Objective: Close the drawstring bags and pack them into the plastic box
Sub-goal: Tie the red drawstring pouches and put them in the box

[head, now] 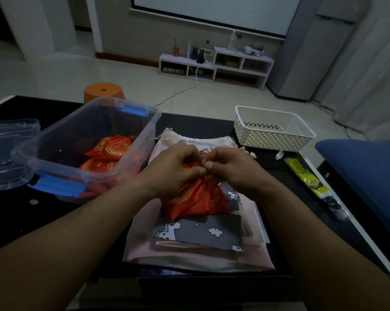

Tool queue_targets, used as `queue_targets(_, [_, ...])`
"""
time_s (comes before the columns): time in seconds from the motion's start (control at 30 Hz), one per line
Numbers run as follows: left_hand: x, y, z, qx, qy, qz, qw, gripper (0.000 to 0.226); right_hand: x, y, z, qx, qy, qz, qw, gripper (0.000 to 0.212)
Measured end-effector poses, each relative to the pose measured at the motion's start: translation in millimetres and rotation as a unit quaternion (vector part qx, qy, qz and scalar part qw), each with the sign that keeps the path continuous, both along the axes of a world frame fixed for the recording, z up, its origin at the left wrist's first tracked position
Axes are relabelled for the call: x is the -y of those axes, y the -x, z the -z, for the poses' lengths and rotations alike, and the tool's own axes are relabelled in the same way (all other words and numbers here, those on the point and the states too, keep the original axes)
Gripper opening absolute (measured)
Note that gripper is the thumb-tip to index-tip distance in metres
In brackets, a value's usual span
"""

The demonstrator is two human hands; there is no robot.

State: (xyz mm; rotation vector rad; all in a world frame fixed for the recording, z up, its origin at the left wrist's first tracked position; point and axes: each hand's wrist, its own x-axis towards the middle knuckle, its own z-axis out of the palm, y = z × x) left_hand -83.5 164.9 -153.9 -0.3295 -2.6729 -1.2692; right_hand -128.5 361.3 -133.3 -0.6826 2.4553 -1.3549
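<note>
— Where is the bag being worked on?

— Near the middle of the black table (21,221). It is a red drawstring bag (194,198) of shiny, crinkled fabric with gold round motifs. It lies on a flat grey cloth bag (200,232) printed with white unicorns and clouds. That one sits on a larger pale pink bag (189,254), smooth and rectangular.

— And the hands?

— Both are at its gathered neck. The left hand (178,169) has its fingers curled round the bunched red fabric. The right hand (230,169) pinches the neck between thumb and fingertips, thumb tip nearly touching the left thumb. A thin red cord (206,152) loops out just beyond the knuckles.

— The plastic box?

— To the left, just beside the pile. The plastic box (54,163) is clear, with rounded corners and blue latches (59,185) at its near and far ends. Several red bags (106,153) with the same gold pattern lie crumpled inside. Its clear lid (7,140) rests further left.

— Anything else?

— A white perforated basket (272,129) stands at the far right of the table. Near it lies a long yellow-green plastic packet (306,178).
</note>
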Motion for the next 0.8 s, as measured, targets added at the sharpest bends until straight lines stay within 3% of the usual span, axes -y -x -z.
queue_targets(0.17, [-2, 2, 7, 0.017, -0.044, 0.041, 0.998, 0.007, -3, -1, -1, -0.025, -0.002, -0.005, 1.0, 0.009])
queue_targets(0.43, [-11, 2, 23, -0.006, -0.035, -0.022, 0.999, 0.027, 7, -5, 9, -0.125, -0.075, 0.045, 0.988, 0.037])
queue_targets(0.6, [-19, 3, 32, -0.032, -0.032, -0.087, 0.995, 0.016, 14, -7, 15, -0.184, -0.089, 0.057, 0.977, 0.012])
queue_targets(0.7, [-24, 2, 34, -0.038, -0.04, -0.1, 0.993, 0.011, 17, -10, 19, -0.202, -0.085, 0.061, 0.974, 0.016])
queue_targets(0.8, [-25, 1, 32, -0.044, -0.048, -0.122, 0.99, 0.021, 20, -12, 19, -0.208, -0.071, 0.073, 0.973, 0.012])
